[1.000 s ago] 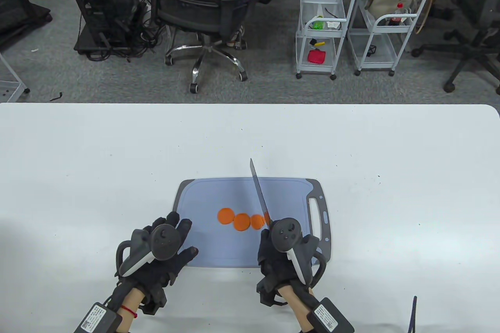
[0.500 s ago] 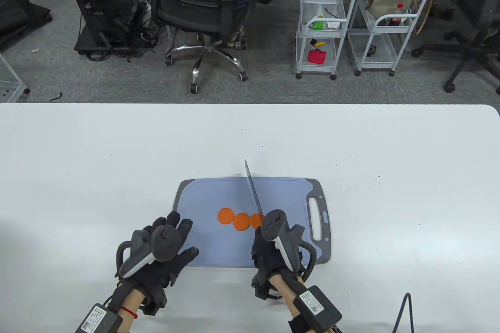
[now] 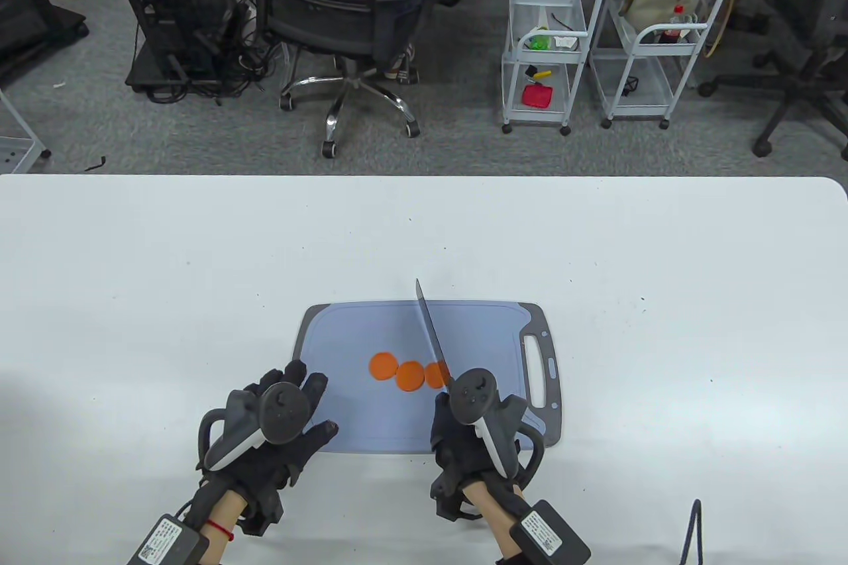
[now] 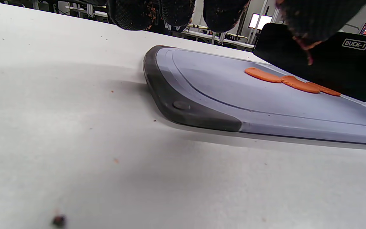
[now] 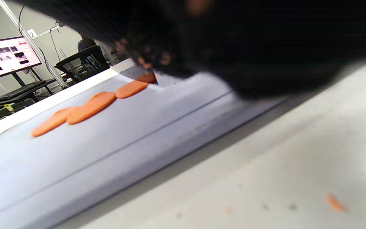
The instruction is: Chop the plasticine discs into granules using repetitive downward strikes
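Flat orange plasticine discs (image 3: 409, 374) lie in an overlapping row on a blue-grey cutting board (image 3: 358, 333). They also show in the left wrist view (image 4: 292, 81) and the right wrist view (image 5: 89, 106). My right hand (image 3: 467, 432) grips the handle of a black-bladed knife (image 3: 431, 337). The blade points away from me and stands over the rightmost disc. In the left wrist view the blade (image 4: 335, 60) meets the right end of the row. My left hand (image 3: 281, 419) rests with fingers spread on the board's near left corner and holds nothing.
The board's handle slot (image 3: 535, 371) is on the right. Small orange crumbs (image 5: 335, 202) lie on the white table (image 3: 199, 273). A black cable (image 3: 689, 532) sits at the near right edge.
The right hand swung the knife leftward along the row, then dropped back toward me and slightly right. The left hand stayed put on the board corner.
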### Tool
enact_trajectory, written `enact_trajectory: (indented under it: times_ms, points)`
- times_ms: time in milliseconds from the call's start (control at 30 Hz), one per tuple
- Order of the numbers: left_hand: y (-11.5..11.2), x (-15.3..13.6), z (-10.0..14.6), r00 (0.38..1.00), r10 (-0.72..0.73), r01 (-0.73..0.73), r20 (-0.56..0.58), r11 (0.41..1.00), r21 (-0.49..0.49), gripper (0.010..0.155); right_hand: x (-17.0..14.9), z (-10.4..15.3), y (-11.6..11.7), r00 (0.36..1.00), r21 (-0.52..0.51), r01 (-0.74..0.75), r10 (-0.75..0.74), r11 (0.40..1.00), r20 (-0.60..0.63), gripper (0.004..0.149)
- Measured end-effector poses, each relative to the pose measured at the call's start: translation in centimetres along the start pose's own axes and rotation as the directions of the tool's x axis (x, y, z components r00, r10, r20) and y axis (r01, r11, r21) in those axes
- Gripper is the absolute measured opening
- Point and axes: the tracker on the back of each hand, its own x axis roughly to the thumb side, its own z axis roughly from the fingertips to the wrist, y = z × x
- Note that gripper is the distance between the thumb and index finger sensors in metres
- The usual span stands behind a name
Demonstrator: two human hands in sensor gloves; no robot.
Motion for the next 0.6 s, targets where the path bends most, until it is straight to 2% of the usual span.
enact_trajectory:
  times_ms: [100, 267, 367, 467, 600]
  points:
    - [-0.1, 0.1, 0.0, 1.0, -0.005, 0.005, 0.002, 1.0, -0.006, 0.079, 0.7, -0.6, 0.1, 0.998, 0.061, -0.051, 0.053, 0.997, -0.027, 0.047]
    - [0.0, 0.0, 0.0, 1.0, 0.003, -0.003, 0.002, 1.0, -0.002, 0.079, 0.7, -1.9, 0.6, 1.0, 0.047, 0.016, -0.014, 0.999, -0.027, 0.047]
    - [0.0, -0.1, 0.0, 1.0, -0.003, 0.003, 0.004, 1.0, 0.003, 0.079, 0.2, -1.8, 0.6, 0.997, 0.019, 0.08, -0.08, 0.997, -0.007, 0.048]
    - [-0.1, 0.0, -0.1, 1.0, -0.014, 0.014, 0.005, 1.0, -0.009, 0.079, 0.1, -1.4, -0.4, 0.992, -0.05, 0.126, -0.126, 0.991, 0.006, 0.048]
    - [-0.2, 0.0, -0.1, 1.0, -0.011, 0.011, 0.005, 1.0, -0.011, 0.079, -0.1, -0.4, -1.0, 0.994, 0.014, 0.111, -0.111, 0.994, -0.012, 0.048]
